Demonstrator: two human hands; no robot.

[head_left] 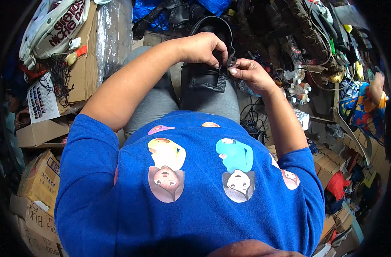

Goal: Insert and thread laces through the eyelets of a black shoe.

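Observation:
A black leather-like item (207,80), perhaps a shoe or a bag, rests on my right thigh. A thin black strip (233,46) curves around its far end and comes down its right side to a small curl. My left hand (204,48) reaches over the item from the left, its thumb and fingers bent down and closed on its edge. Just right of it, my right hand (251,75) pinches the curled end of the strip between thumb and fingers. The fingertips of both hands are almost touching. What the item looks like beneath my left hand is hidden.
Flattened cardboard (86,68) and a white printed bag (54,30) are on the left, with cardboard boxes (41,175) nearer. Several small bottles (299,91) and tangled cables (253,124) lie to the right. Another person's arm (377,88) shows at the far right.

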